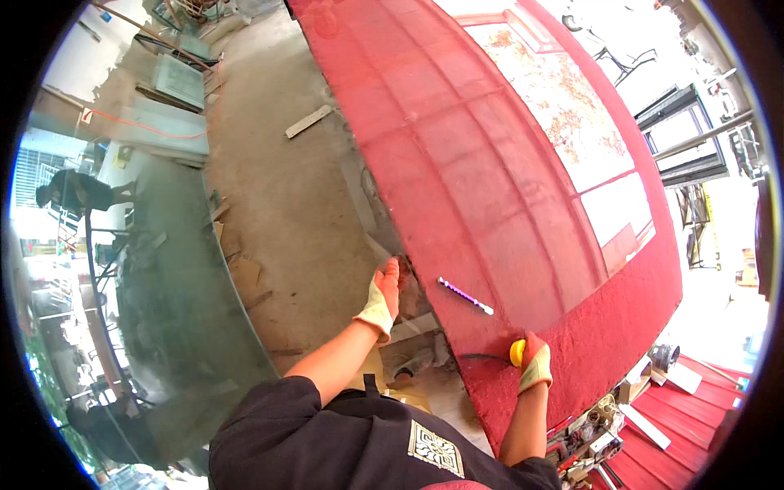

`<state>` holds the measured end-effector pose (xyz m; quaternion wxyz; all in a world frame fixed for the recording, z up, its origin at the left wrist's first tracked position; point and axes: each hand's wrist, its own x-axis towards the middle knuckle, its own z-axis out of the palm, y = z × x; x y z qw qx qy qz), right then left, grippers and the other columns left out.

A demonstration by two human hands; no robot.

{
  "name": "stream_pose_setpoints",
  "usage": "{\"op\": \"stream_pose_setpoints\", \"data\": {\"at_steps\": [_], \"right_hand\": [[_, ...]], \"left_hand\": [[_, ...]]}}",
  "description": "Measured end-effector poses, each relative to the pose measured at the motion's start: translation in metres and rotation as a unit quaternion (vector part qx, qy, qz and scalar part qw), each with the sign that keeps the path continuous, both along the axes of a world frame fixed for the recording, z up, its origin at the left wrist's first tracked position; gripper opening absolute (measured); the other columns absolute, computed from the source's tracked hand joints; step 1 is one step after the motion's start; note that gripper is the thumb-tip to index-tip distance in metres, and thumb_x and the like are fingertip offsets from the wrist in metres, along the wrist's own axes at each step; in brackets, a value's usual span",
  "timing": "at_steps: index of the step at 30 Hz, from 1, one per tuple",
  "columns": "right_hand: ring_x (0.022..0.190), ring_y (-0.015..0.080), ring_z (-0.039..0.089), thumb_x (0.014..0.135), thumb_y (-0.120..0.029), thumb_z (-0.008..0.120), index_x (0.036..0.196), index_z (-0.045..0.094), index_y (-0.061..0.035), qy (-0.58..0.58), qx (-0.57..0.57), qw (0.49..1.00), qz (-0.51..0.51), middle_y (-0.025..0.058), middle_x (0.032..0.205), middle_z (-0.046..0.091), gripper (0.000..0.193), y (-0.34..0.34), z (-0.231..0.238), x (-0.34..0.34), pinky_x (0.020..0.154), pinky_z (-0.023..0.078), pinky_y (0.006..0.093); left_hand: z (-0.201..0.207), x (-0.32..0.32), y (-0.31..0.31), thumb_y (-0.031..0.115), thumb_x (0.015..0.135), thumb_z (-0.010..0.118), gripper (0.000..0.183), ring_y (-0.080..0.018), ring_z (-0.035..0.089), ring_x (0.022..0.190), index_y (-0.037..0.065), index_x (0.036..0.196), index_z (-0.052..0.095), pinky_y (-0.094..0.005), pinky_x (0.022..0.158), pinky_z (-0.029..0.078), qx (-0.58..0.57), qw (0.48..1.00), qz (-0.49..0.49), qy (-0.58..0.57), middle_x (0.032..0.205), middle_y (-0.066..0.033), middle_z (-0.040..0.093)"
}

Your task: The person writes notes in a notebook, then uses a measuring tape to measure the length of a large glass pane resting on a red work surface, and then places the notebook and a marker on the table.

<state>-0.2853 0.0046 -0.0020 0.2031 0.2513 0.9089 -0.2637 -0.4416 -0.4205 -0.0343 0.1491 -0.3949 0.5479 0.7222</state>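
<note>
One yellow round thing in the right hand, at the near end of the red table.
From my far place I see these fingers closed around the yellow round thing. The left hand is beside the table's left edge; I cannot tell if its fingers are spread or pressed together. One purple stick lies on the table, near the same edge.
</note>
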Motion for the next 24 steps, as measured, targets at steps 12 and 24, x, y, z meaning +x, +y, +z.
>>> {"op": "stream_pose_setpoints", "data": {"at_steps": [12,24], "right_hand": [[0.093,0.0448,0.073,0.104,-0.034,0.052,0.098,0.075,0.0058,-0.039,-0.053,0.996,-0.053,0.0265,0.097,0.077,0.046,0.002,0.009,-0.103,0.085,0.055,0.0502],[0.117,0.0464,0.073,0.111,-0.056,0.049,0.119,0.075,0.0003,-0.149,0.044,0.984,0.091,0.0237,0.12,0.078,0.062,-0.018,0.065,-0.127,0.09,0.059,0.0537]], "left_hand": [[-0.036,-0.06,0.015,0.059,0.113,0.054,0.09,-0.0403,0.037,0.163,-0.01,0.167,0.035,-0.0436,0.133,0.031,-0.146,0.987,0.038,0.063,0.173,-0.0295,0.041],[-0.022,-0.07,-0.024,0.072,0.112,0.041,0.1,-0.043,0.048,0.156,-0.016,0.159,0.041,-0.0464,0.128,0.038,-0.233,0.962,-0.143,0.023,0.164,-0.0343,0.05]]}}
